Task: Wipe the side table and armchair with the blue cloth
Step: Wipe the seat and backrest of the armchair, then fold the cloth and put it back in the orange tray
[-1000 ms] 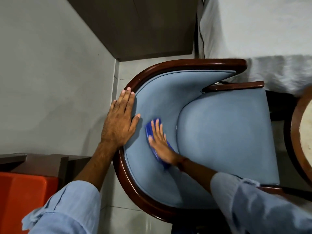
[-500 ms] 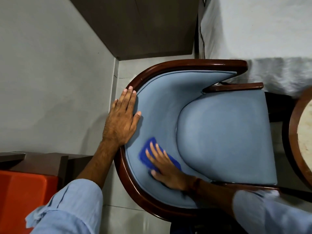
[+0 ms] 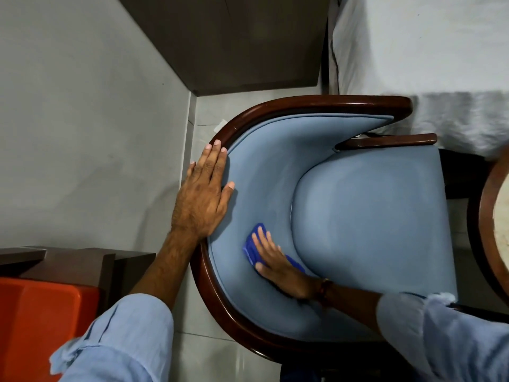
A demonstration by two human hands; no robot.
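Note:
The armchair (image 3: 366, 221) has light blue upholstery and a curved dark wood frame, seen from above. My right hand (image 3: 278, 266) presses the blue cloth (image 3: 252, 245) flat against the inner backrest, low on its left curve beside the seat cushion. Most of the cloth is hidden under the palm. My left hand (image 3: 203, 197) lies flat on the wooden top rail of the backrest, fingers together, thumb on the fabric. The round side table (image 3: 487, 216) shows only as a dark wood rim with a pale top at the right edge.
A grey wall stands close on the left. A dark cabinet (image 3: 234, 40) is at the top. A bed with white sheet (image 3: 427, 51) lies at the top right. An orange box (image 3: 41, 321) and dark wood furniture (image 3: 77, 263) sit at the lower left.
My right hand slid the cloth down the backrest curve, then back up and slightly right. My left hand stayed on the rail.

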